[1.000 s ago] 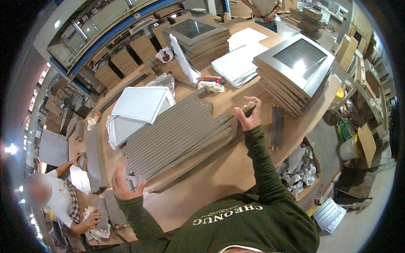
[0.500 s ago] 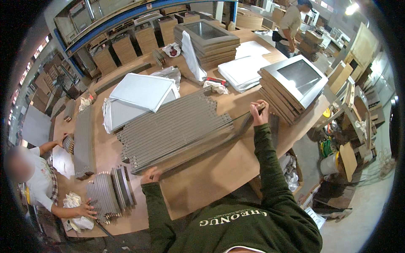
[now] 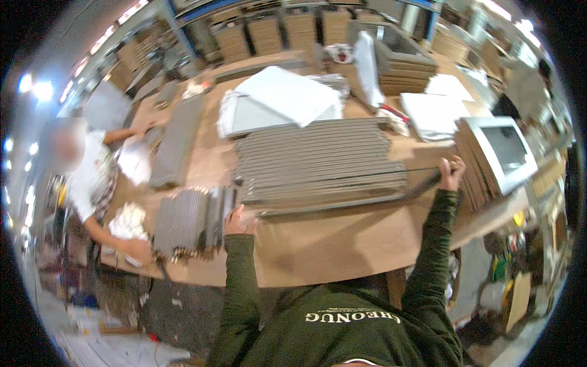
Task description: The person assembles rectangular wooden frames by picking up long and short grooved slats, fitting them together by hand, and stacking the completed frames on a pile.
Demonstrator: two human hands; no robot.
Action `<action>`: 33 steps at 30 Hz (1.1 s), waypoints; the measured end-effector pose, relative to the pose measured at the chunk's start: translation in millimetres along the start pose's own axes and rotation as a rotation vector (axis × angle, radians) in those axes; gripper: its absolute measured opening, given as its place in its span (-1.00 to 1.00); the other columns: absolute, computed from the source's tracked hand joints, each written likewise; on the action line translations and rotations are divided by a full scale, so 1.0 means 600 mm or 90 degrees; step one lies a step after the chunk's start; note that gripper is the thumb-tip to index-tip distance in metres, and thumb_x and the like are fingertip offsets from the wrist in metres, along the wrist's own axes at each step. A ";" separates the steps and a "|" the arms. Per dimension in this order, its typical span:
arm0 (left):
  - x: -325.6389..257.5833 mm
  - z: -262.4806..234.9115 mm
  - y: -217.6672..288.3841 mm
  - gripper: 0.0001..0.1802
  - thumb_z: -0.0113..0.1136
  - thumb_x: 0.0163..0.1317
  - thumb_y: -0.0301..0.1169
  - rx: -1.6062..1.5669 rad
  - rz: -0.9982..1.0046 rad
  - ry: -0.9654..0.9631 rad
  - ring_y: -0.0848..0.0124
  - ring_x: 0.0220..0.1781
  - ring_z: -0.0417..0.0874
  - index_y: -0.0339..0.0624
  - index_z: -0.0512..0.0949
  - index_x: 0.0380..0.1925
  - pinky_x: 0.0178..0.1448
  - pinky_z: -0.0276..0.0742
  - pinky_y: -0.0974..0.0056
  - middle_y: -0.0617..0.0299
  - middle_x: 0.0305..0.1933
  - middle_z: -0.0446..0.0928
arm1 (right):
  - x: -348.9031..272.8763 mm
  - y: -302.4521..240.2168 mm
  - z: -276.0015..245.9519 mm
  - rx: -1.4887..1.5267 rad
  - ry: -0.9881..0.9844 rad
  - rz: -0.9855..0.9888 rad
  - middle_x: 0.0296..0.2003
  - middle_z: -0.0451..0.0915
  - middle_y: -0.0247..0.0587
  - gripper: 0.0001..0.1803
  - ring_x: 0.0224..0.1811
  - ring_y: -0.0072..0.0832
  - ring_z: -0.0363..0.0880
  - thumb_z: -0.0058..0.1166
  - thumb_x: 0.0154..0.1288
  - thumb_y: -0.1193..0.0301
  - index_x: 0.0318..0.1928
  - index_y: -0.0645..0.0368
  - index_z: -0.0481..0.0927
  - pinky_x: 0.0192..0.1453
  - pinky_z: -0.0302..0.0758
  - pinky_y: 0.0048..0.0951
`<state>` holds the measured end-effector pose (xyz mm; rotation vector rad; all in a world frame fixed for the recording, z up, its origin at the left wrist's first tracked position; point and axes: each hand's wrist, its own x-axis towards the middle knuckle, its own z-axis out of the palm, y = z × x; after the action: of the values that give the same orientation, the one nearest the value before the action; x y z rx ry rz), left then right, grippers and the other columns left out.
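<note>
Right hand's (image 3: pixel 451 174) fingers are curled round the right end of a long, thin dark-grey strip (image 3: pixel 406 194); the left hand (image 3: pixel 238 221) is by its left end, too blurry to tell if it's gripping. My guess is they're spread that wide to keep something so long level. The strip runs along the near side of a flat stack of grey slats (image 3: pixel 318 156) on the brown wooden worktop (image 3: pixel 318 244), laid parallel, probably to save space. Thin white rectangular sheets (image 3: pixel 287 92) lie at the stack's far edge.
</note>
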<state>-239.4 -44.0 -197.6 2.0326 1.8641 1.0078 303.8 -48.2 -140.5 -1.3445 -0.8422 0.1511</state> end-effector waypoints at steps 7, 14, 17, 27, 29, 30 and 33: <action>-0.077 -0.058 -0.160 -0.35 0.20 -0.08 -0.09 0.296 -0.210 0.054 0.00 0.06 0.27 -0.18 0.32 -0.01 0.11 0.20 -0.03 -0.09 0.00 0.30 | 0.035 0.050 0.019 0.156 -0.018 0.013 -0.35 0.21 -0.41 -0.56 -0.32 -0.66 0.19 0.13 0.07 0.38 -0.08 0.12 0.21 -0.19 0.27 -0.65; -0.033 -0.055 -0.164 -0.41 0.15 -0.06 0.03 0.171 -0.332 -0.009 0.02 -0.20 0.45 -0.15 0.36 -0.14 -0.14 0.36 0.04 -0.11 -0.27 0.41 | 0.056 0.087 -0.005 0.114 -0.034 -0.045 -0.31 0.17 -0.39 -0.54 -0.26 -0.61 0.16 0.12 0.08 0.29 -0.07 0.14 0.23 -0.11 0.25 -0.56; -0.002 -0.057 -0.160 -0.52 0.23 -0.08 -0.10 0.224 -0.338 -0.063 0.11 -0.22 0.47 -0.16 0.37 -0.24 -0.18 0.37 0.05 0.01 -0.34 0.42 | 0.048 0.069 0.012 0.127 -0.016 -0.029 -0.28 0.18 -0.35 -0.52 -0.26 -0.64 0.15 0.13 0.06 0.31 -0.07 0.16 0.23 -0.15 0.25 -0.61; -0.010 -0.046 -0.110 -0.24 0.19 -0.09 -0.57 -0.822 -0.041 -0.057 0.22 -0.16 0.48 -0.17 0.07 0.15 -0.15 0.51 0.09 0.00 -0.12 0.36 | 0.054 0.073 0.018 0.145 -0.012 -0.036 -0.33 0.19 -0.40 -0.58 -0.31 -0.71 0.17 0.10 0.07 0.41 -0.10 0.11 0.20 -0.23 0.29 -0.67; 0.043 -0.035 -0.154 -0.22 0.28 -0.19 -0.56 -0.573 0.000 -0.140 0.31 -0.16 0.49 -0.22 0.13 0.10 -0.17 0.49 0.14 0.03 -0.14 0.39 | 0.055 0.063 0.031 0.170 -0.015 -0.038 -0.34 0.19 -0.41 -0.57 -0.30 -0.70 0.17 0.10 0.07 0.39 -0.10 0.11 0.21 -0.22 0.28 -0.68; 0.055 -0.001 -0.156 -0.25 0.31 -0.24 -0.53 -0.599 -0.124 -0.114 0.32 -0.18 0.49 -0.23 0.18 0.04 -0.20 0.49 0.19 0.06 -0.16 0.40 | 0.053 0.061 0.033 0.175 -0.015 -0.035 -0.34 0.19 -0.41 -0.57 -0.30 -0.69 0.17 0.10 0.07 0.38 -0.10 0.11 0.21 -0.22 0.28 -0.68; 0.101 0.032 -0.022 -0.23 0.41 -0.38 -0.51 -0.634 -0.114 0.009 0.33 -0.19 0.49 -0.26 0.26 -0.06 -0.22 0.51 0.25 0.11 -0.18 0.43 | 0.049 0.048 0.025 0.156 -0.016 -0.029 -0.37 0.13 -0.44 -0.59 -0.34 -0.65 0.13 0.11 0.08 0.30 -0.12 0.11 0.24 -0.19 0.21 -0.61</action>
<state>-240.4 20.6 -198.7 1.2330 1.1140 1.4780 325.9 -12.8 -153.2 -1.0956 -0.8464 0.2290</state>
